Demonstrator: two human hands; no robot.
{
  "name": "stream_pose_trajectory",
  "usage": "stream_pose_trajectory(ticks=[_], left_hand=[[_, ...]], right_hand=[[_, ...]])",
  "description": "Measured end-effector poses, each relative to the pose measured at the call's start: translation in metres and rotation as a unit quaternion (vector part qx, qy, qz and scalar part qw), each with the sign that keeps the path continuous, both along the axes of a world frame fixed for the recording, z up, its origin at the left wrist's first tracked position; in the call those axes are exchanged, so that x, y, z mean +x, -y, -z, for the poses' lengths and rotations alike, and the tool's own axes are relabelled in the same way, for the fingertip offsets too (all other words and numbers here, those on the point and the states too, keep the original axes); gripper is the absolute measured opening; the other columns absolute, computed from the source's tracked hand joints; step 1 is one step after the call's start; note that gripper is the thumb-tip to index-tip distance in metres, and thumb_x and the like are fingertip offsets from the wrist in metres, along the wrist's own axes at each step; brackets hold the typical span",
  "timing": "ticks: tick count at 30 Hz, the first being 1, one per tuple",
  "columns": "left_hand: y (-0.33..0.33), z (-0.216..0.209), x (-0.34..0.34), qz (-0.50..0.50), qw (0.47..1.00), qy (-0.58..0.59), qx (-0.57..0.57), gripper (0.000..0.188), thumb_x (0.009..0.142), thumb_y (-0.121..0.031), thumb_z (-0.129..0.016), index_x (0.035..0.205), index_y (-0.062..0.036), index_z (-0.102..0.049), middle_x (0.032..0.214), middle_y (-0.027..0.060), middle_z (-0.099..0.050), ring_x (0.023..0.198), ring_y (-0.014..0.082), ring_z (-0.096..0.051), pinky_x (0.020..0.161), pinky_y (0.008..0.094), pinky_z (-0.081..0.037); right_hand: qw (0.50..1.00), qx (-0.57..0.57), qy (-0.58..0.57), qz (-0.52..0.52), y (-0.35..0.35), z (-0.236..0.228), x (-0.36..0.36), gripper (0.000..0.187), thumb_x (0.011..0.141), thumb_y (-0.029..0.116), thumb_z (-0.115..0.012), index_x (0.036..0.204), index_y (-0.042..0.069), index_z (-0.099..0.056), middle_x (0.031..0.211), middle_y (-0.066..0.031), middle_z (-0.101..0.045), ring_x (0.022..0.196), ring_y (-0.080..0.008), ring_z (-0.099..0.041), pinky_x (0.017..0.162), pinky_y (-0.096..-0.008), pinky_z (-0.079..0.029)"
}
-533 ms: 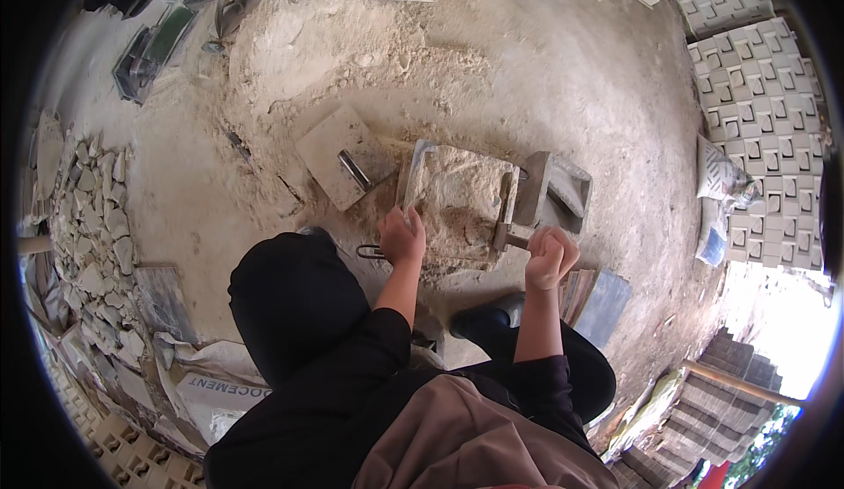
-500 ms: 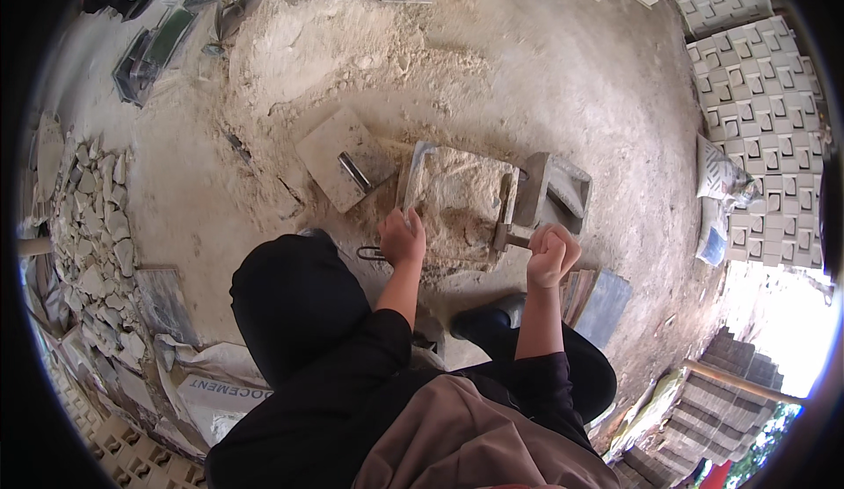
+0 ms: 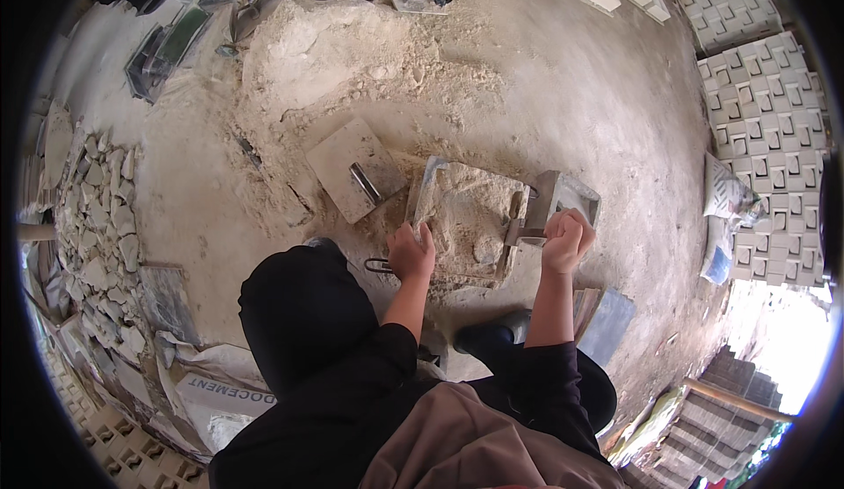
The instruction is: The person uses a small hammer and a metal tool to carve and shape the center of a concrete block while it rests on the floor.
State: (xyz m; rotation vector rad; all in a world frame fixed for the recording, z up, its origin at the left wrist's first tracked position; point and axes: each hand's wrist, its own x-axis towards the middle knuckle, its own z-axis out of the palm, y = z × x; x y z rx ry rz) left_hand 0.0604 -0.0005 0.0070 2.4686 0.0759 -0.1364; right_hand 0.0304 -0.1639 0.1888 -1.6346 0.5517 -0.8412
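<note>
Nearest me, brown cloth (image 3: 457,441) covers my front, and my black-clad left knee (image 3: 303,317) rises at the left. My dark shoe (image 3: 488,339) stands between my forearms, with flat sheets (image 3: 607,326) lying on the floor to its right.

Just ahead, my left hand (image 3: 411,251) is at the near left side of a shallow rectangular frame (image 3: 425,181), fingers curled and thumb raised; I cannot tell whether it grips the edge or only rests there. A bent metal loop (image 3: 378,266) juts out left of that wrist.

My right hand (image 3: 568,236) is closed in a fist around the handle of a hammer-like tool (image 3: 513,232), whose head sits at the right side of the frame. The frame lies on the floor before me, filled with lumpy, sandy material (image 3: 479,203).

Just beside its right side is a grey open box (image 3: 544,194); to its left, a square board (image 3: 338,164) carries a shiny metal bar (image 3: 364,183).

Farther off, pale powder (image 3: 308,58) spreads over the floor, broken slabs (image 3: 98,225) heap up at the left, and pale patterned blocks (image 3: 765,137) stand stacked at the right.
</note>
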Motion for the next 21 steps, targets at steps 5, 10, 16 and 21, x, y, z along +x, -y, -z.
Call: stream_pose_trajectory(ticks=[5,10,16,21], left_hand=[[0.002,-0.001,0.000,0.000,1.000,-0.004,-0.005,0.034,0.082,-0.036,-0.050,0.091,-0.0030,-0.054,0.087,0.0137,-0.057,0.089,0.0324,-0.051,0.070,0.0424,-0.046],[0.002,-0.007,0.006,0.002,0.999,-0.046,0.017,0.035,0.082,-0.036,-0.050,0.092,-0.0028,-0.055,0.087,0.0136,-0.057,0.088,0.0322,-0.052,0.071,0.0414,-0.046],[0.002,-0.001,-0.001,0.010,0.999,-0.036,0.005,0.037,0.082,-0.036,-0.050,0.093,-0.0009,-0.054,0.090,0.0135,-0.057,0.092,0.0316,-0.051,0.073,0.0410,-0.046],[0.003,-0.008,0.001,0.000,0.999,-0.049,-0.004,0.038,0.083,-0.037,-0.049,0.095,-0.0013,-0.055,0.093,0.0136,-0.057,0.094,0.0308,-0.050,0.075,0.0406,-0.045]], right_hand=[[1.000,-0.011,-0.028,0.000,0.017,0.000,0.026,0.029,0.075,0.009,-0.035,0.047,0.003,-0.032,0.044,-0.0019,-0.034,0.041,-0.0071,-0.028,0.038,-0.0244,-0.021],[1.000,0.018,-0.003,-0.011,0.032,-0.001,0.048,0.027,0.075,0.009,-0.037,0.049,0.003,-0.034,0.045,-0.0010,-0.034,0.041,-0.0067,-0.028,0.038,-0.0240,-0.022],[0.999,-0.047,-0.021,-0.012,0.041,0.010,0.055,0.026,0.073,0.008,-0.037,0.048,0.003,-0.035,0.045,-0.0011,-0.035,0.042,-0.0065,-0.028,0.038,-0.0246,-0.021],[0.999,0.029,0.015,-0.013,0.062,0.005,0.054,0.027,0.073,0.008,-0.036,0.047,0.003,-0.033,0.044,-0.0019,-0.033,0.041,-0.0082,-0.028,0.038,-0.0255,-0.022]])
